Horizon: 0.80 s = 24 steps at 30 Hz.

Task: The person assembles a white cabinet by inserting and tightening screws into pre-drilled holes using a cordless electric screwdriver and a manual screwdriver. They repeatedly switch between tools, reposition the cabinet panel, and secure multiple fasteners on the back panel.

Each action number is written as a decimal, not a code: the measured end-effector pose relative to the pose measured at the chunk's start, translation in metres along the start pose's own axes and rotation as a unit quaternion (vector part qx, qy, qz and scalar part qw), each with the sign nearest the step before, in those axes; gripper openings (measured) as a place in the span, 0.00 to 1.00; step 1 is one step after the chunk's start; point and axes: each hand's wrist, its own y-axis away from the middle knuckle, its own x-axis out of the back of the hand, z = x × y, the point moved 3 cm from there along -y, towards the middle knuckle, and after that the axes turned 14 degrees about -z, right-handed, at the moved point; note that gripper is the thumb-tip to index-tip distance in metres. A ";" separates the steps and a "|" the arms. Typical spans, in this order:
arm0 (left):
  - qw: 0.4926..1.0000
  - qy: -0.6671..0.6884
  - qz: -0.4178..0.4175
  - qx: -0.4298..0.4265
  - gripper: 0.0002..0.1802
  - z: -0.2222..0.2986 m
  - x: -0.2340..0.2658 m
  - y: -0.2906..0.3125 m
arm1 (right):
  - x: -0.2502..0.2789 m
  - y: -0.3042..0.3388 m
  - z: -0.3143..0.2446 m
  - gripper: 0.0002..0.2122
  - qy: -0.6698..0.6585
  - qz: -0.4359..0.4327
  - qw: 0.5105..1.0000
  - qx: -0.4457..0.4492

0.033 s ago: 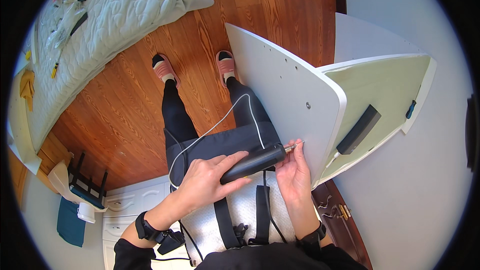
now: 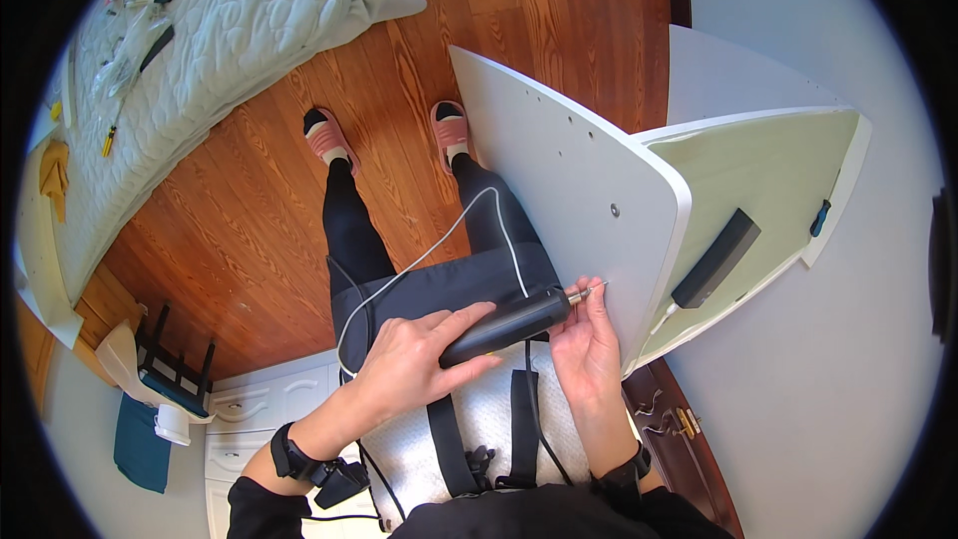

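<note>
In the head view, a seated person's left hand (image 2: 409, 364) wrapped closely around the rear of a black electric screwdriver (image 2: 524, 319), which lay at a slant above the lap, its nose toward an upright white panel (image 2: 574, 170). The right hand (image 2: 587, 354), palm turned up, had thumb and fingers drawn nearly together around the metal bit (image 2: 578, 295) near the panel's face; the tip was too small to tell whether they pinched the bit itself or a screw. A pale cable (image 2: 411, 268) looped over the person's legs. Beyond the panel, a black oblong box (image 2: 717, 260) and a blue-handled tool (image 2: 820, 219) rested on a greenish board (image 2: 783, 155).
</note>
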 end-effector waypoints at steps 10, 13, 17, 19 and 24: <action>1.000 0.009 0.024 -0.016 0.29 -0.003 -0.005 0.001 | 0.001 -0.002 -0.001 0.07 -0.042 -0.030 0.998 -0.019; 1.000 0.009 0.006 0.005 0.29 -0.001 -0.006 0.001 | 0.001 -0.003 -0.001 0.08 -0.042 -0.027 0.999 -0.018; 0.999 0.005 -0.020 0.037 0.30 0.002 -0.002 0.002 | -0.001 -0.002 -0.002 0.08 -0.040 -0.036 0.998 -0.018; 0.999 -0.006 -0.024 0.040 0.30 0.004 0.000 0.001 | -0.002 -0.002 -0.003 0.08 -0.039 -0.035 0.998 -0.019; 0.998 -0.026 -0.030 0.045 0.30 0.005 0.003 -0.001 | -0.002 -0.002 -0.003 0.08 -0.023 -0.043 0.999 -0.016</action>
